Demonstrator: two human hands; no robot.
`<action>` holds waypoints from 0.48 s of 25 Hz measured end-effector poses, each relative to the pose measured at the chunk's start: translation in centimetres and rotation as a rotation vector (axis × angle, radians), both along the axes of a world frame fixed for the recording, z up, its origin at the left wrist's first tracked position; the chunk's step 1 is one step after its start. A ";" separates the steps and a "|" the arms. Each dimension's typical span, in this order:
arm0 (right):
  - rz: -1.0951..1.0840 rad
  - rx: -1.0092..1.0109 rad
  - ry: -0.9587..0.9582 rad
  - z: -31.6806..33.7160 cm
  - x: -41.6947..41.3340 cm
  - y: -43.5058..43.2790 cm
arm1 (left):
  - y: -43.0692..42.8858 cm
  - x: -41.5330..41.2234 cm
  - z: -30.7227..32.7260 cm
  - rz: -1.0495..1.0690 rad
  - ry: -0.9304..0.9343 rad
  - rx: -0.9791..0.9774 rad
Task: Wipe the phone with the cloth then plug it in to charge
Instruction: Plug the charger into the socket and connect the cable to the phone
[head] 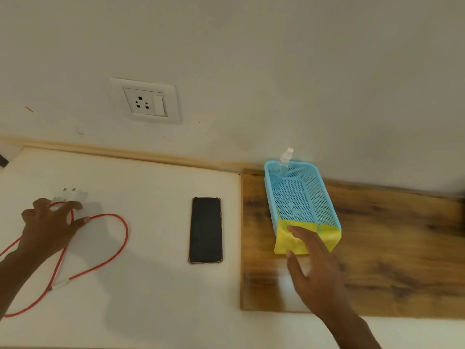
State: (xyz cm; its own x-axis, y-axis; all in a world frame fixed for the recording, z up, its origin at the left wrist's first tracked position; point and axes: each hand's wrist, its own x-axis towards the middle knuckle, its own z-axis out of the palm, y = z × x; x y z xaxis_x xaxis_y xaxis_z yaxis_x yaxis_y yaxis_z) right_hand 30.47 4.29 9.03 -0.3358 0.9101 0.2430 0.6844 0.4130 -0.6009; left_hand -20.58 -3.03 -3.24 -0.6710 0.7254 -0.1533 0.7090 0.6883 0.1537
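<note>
A black phone (205,229) in a dark case lies face up on the white table. To its right a yellow cloth (285,241) hangs over the near end of a blue mesh basket (327,197). My right hand (310,263) reaches to the cloth, fingers spread, fingertips touching it. At the far left a white charger plug (71,193) lies on the table with its red cable (120,238) looped beside it. My left hand (50,224) hovers over the cable near the plug, fingers apart. A white wall socket (146,102) with a switch sits above.
A clear spray bottle (285,159) stands in the basket's far corner against the wall. The basket rests on a dark wooden board (390,248) right of the white table (151,298). A wooden strip runs along the wall's foot.
</note>
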 end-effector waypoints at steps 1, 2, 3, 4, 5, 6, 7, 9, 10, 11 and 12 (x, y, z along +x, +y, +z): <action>0.031 0.014 -0.005 0.1 -1.4 0.5 | 0.1 0.8 0.6 0.005 -0.009 0.028; 0.074 0.017 -0.021 0.1 -3.0 1.0 | 0.1 1.6 1.0 0.006 -0.009 0.060; 0.125 0.011 -0.052 0.3 -4.6 1.4 | 0.2 2.3 1.4 0.008 -0.020 0.097; 0.175 0.006 -0.095 0.5 -6.2 1.9 | 0.3 2.8 1.8 0.012 -0.047 0.134; 0.218 0.011 -0.142 0.8 -7.7 2.4 | 0.4 3.4 2.2 0.018 -0.085 0.167; 0.250 0.024 -0.184 1.1 -9.1 2.8 | 0.5 3.8 2.6 0.023 -0.124 0.188; 0.275 0.034 -0.221 1.5 -10.4 3.1 | 0.5 4.2 3.1 0.031 -0.159 0.194; 0.315 0.034 -0.270 2.2 -12.5 3.6 | 0.6 4.8 3.8 0.027 -0.199 0.202; 0.330 0.028 -0.280 2.5 -13.3 3.8 | 0.7 5.4 4.2 0.008 -0.191 0.221; 0.339 0.017 -0.276 2.7 -14.0 3.9 | 0.7 6.0 4.7 -0.016 -0.167 0.250; 0.344 -0.001 -0.253 2.9 -14.6 4.0 | 0.8 6.7 5.3 -0.035 -0.143 0.285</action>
State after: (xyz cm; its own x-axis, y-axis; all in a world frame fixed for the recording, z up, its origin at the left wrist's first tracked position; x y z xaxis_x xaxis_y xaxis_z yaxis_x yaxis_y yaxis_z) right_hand 15.87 8.24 11.95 -0.6686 0.7349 0.1133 0.6331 0.6425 -0.4317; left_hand -13.92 -2.25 2.03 -0.6313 0.7749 -0.0318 0.6886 0.5789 0.4367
